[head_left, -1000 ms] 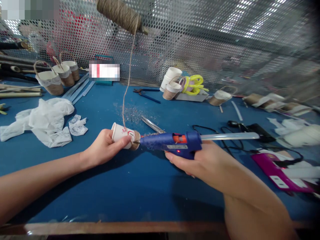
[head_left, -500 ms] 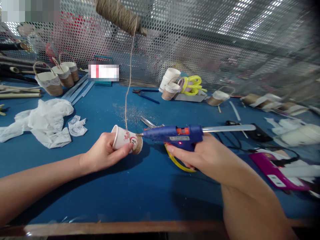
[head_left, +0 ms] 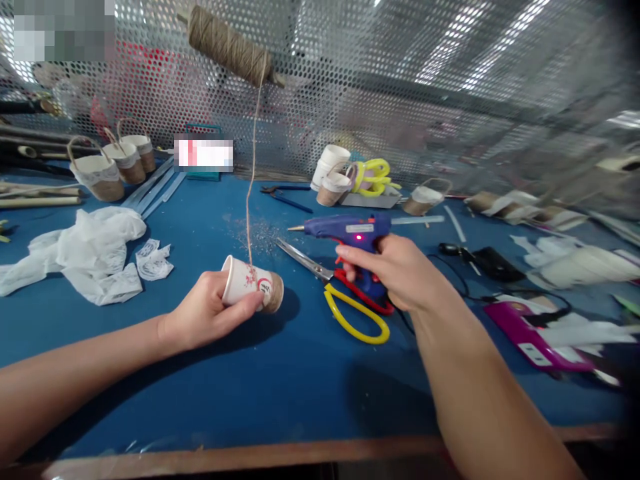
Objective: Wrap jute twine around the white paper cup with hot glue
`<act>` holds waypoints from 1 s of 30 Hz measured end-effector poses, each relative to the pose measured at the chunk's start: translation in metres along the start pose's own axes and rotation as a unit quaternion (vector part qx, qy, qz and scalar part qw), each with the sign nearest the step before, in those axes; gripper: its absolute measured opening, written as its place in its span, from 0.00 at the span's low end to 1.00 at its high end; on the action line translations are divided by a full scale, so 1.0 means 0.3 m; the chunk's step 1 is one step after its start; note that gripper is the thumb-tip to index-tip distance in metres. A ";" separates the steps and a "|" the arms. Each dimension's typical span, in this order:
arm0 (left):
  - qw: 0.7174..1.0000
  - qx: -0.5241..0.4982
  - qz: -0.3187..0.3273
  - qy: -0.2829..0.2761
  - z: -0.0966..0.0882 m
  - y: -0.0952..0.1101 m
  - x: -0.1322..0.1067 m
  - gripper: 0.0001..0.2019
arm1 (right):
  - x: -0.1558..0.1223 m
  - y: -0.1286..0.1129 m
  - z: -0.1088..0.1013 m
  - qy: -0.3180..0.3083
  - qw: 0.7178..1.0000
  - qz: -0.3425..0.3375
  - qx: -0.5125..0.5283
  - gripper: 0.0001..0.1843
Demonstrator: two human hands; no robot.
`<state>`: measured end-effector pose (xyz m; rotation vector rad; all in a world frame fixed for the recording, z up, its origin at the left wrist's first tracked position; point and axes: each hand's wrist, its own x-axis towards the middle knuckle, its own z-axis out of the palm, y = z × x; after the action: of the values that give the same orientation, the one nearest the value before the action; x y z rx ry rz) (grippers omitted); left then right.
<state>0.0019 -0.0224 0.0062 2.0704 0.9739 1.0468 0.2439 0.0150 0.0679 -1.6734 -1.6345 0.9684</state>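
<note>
My left hand [head_left: 210,310] grips a paper cup [head_left: 239,280] tipped on its side, its mouth toward the left. Twine [head_left: 249,213] runs down to the cup from a spool [head_left: 227,50] hung on the mesh, and brown wrapping covers the cup's base end. In my right hand [head_left: 395,270] is a blue hot glue gun [head_left: 345,230] with a red light on. Its nozzle points left, apart from the cup, and a clear glue stick [head_left: 417,220] sticks out behind. Below the gun lie scissors [head_left: 357,320] with yellow and red handles.
Small twine-wrapped cup baskets [head_left: 103,180] stand at the back left. White lace [head_left: 95,247] lies in front of them. Pliers [head_left: 287,198], a basket [head_left: 334,190] and a yellow coil [head_left: 373,177] are farther back. A purple item [head_left: 535,340] and black cords are at right.
My right hand has drawn the glue gun's nozzle away from the cup, up and back over the table. The scissors now show more fully. My left hand still holds the cup.
</note>
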 end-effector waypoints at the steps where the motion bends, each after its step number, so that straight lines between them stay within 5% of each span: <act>1: 1.000 -0.007 -0.007 -0.002 0.000 0.000 -0.002 0.12 | 0.030 0.016 -0.004 0.046 0.999 0.011 -0.028 0.11; 4: 0.999 -0.022 -0.031 -0.009 0.001 0.000 -0.009 0.11 | 0.122 0.068 -0.009 0.108 0.984 0.042 -0.135 0.15; 9: 0.998 -0.039 -0.041 -0.024 -0.002 0.010 -0.015 0.12 | 0.222 0.126 0.008 0.101 0.973 0.076 -0.194 0.18; 15: 0.999 -0.032 -0.009 -0.025 -0.004 0.023 -0.014 0.13 | 0.183 0.052 0.035 0.119 0.960 0.009 -0.254 0.12; 19: 0.999 -0.023 -0.012 -0.027 0.004 0.022 -0.018 0.12 | 0.085 -0.051 0.128 -0.031 0.976 -0.085 -0.197 0.21; 22: 0.999 -0.027 -0.017 -0.035 0.008 0.022 -0.024 0.12 | 0.021 -0.101 0.219 -0.226 0.962 -0.149 -0.026 0.21; 25: 0.997 -0.046 -0.042 -0.041 0.008 0.027 -0.022 0.14 | -0.019 -0.118 0.264 -0.222 0.959 -0.141 0.106 0.13; 30: 0.958 -0.215 -0.176 -0.065 0.005 0.034 -0.002 0.13 | -0.062 -0.119 0.210 -0.106 0.967 -0.199 0.121 0.09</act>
<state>0.0063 -0.0287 0.0130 1.5221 0.9102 0.8340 0.1722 -0.0057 0.0643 -1.0546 -1.8139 1.1134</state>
